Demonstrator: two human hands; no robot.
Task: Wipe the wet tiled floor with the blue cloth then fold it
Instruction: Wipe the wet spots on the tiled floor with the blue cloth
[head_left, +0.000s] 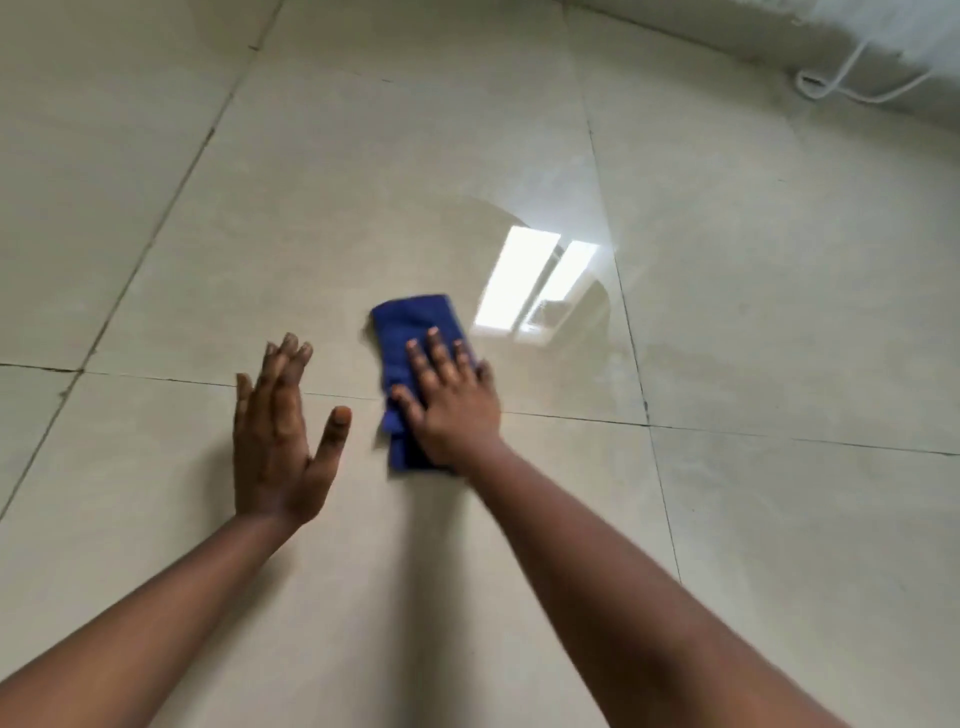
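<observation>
A white cord (852, 85) lies looped against the wall (727, 31) at about one o'clock.

Deep royal blue cloth (415, 358) at frame centre, plain, no print. Beneath it, pale beige-cream floor tiles (311, 208) crossed by thin dark grout lines (171, 208). Right of centre, a glossy wet patch (566, 249) carries two bright white reflected rectangles. Upper right: a white cord (841, 85) against a grey-white wall (727, 31).
</observation>
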